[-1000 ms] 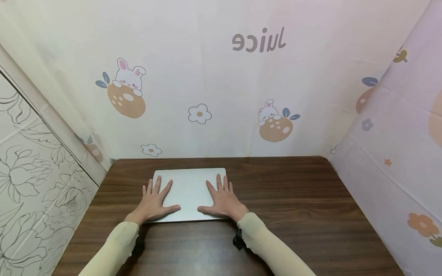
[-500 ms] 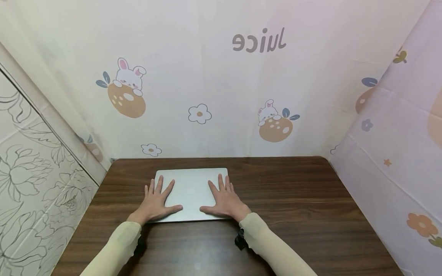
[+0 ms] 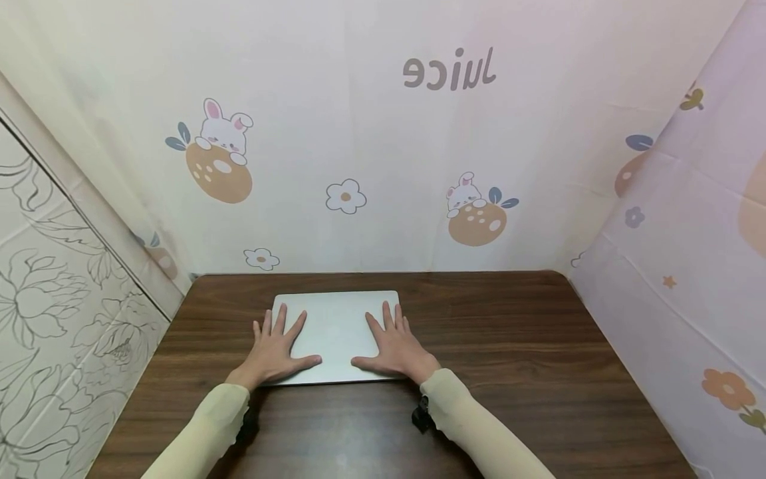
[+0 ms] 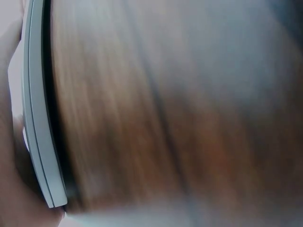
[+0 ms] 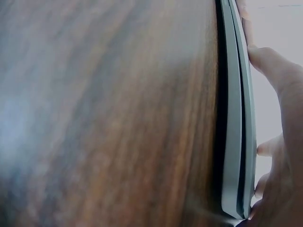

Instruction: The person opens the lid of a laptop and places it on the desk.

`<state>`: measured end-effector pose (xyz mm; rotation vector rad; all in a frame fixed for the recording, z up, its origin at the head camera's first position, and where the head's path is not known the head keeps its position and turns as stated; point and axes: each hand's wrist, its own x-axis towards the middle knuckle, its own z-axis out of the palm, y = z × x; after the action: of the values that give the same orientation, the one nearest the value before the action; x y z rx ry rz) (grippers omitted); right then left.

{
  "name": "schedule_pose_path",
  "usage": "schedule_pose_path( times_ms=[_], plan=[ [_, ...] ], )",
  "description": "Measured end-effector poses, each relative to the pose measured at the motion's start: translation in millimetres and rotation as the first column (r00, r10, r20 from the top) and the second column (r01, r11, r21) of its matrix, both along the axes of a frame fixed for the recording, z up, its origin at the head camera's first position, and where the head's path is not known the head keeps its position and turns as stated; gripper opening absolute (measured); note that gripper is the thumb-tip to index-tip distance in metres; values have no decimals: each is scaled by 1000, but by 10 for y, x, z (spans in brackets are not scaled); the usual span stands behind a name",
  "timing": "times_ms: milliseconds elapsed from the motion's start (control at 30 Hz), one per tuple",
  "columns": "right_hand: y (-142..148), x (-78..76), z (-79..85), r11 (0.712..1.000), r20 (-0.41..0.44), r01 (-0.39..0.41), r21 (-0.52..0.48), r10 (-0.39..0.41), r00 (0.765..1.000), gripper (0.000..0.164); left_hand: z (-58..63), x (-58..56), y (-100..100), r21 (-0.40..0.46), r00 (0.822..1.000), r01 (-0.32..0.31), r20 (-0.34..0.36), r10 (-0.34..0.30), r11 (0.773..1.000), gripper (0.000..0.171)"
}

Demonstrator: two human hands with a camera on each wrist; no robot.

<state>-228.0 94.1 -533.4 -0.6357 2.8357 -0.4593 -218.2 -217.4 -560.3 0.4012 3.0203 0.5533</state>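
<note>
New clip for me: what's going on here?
A person in pale yellow sleeves rests both bare hands on a flat, silver, rectangular device, which looks like a closed laptop. The left hand lies over its left side and the right hand over its right, fingers spread. The device lies flat on a dark brown wood-grain table, left of its middle.

Compared with the two earlier head views, the silver laptop (image 3: 336, 336) is sliding slightly toward the person's right across the wood-grain table (image 3: 497, 332). The left hand (image 3: 272, 354) and right hand (image 3: 397, 347) are travelling with it, and the pale sleeves (image 3: 487, 429) and black wrist devices (image 3: 422, 415) are shifting likewise. The laptop's left end is drawing away from the table's left edge; its right end is approaching the opposite edge.
</note>
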Motion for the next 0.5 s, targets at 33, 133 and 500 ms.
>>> schedule_pose_path(
  times_ms=[33, 133, 500],
  plan=[
    [8, 1, 1, 1000, 0, 1, -3, -1, 1000, 110, 2, 0, 9, 0, 1000, 1, 2, -1, 1000, 109],
    [33, 2, -9, 1000, 2, 5, 3, -5, 1000, 110, 4, 2, 39, 0, 1000, -1, 8, 1, 1000, 109],
    [125, 12, -13, 1000, 16, 15, 14, -15, 1000, 111, 3, 20, 120, 18, 1000, 2, 2, -2, 1000, 109]
  ],
)
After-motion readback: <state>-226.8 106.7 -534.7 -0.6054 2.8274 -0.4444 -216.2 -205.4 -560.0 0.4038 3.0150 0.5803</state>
